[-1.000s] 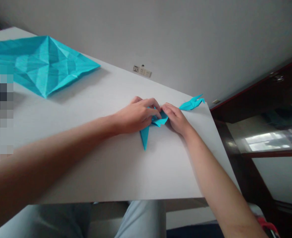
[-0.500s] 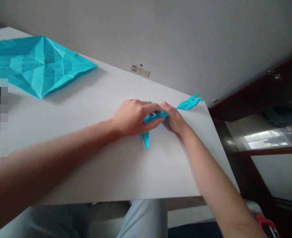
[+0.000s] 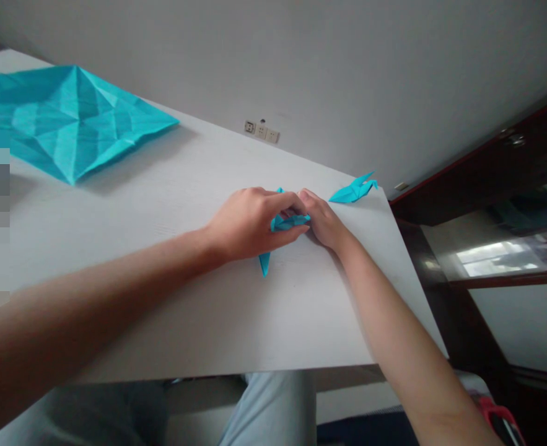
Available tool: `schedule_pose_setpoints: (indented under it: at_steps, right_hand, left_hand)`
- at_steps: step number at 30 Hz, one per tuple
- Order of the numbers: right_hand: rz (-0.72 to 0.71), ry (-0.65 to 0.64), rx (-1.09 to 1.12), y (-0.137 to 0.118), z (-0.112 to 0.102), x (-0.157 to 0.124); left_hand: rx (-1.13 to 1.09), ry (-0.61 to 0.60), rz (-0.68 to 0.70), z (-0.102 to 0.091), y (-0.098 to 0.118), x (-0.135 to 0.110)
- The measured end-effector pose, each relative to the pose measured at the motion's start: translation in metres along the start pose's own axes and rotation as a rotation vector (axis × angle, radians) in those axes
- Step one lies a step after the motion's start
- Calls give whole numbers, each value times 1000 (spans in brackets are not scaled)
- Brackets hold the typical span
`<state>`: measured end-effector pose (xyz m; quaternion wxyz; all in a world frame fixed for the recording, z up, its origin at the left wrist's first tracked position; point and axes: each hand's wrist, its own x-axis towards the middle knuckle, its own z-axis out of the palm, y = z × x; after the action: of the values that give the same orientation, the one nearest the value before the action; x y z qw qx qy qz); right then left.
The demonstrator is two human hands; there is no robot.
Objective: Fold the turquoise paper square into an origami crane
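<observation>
A small folded piece of turquoise paper (image 3: 284, 223) lies on the white table (image 3: 208, 310), near the middle. My left hand (image 3: 248, 222) is curled over its left side, fingers closed on the paper. My right hand (image 3: 325, 222) pinches the same piece from the right, fingertips meeting those of the left. A pointed tip of the paper (image 3: 264, 265) sticks out below my left hand. Most of the folded piece is hidden under my fingers.
A large creased turquoise sheet (image 3: 69, 121) lies at the table's far left. A small finished turquoise paper bird (image 3: 353, 189) sits near the far right corner. A wall socket (image 3: 260, 131) is behind the table. Dark wooden furniture (image 3: 487, 179) stands to the right.
Both hands have closed tighter on the small paper. Its pointed tip has drawn in and shifted slightly left under my left hand.
</observation>
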<state>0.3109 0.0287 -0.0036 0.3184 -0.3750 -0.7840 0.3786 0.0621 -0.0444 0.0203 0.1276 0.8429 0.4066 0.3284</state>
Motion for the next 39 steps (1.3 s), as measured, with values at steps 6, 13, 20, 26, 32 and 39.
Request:
schedule_pose_setpoints:
  at_steps: [6,13,20,26,32,39]
  right_hand:
    - [9,-1,-35,-2,0,0]
    - [-40,-26,-76,8,-3,1]
    - [-77,-62,-32,11,-5,2]
    - [-26,-55,48,18,-11,-1]
    - [5,-27,92,25,-11,0]
    - [-58,-113,-3,22,-9,-2]
  left_hand:
    - [164,14,87,1,-1,-3]
    - [9,-56,276,-3,-1,-2]
    - [-184,45,256,-19,3,1]
    - [116,2,-42,-14,-40,13]
    - [213,-272,15,-10,-48,10]
    - [245,-299,-9,-9,-41,12]
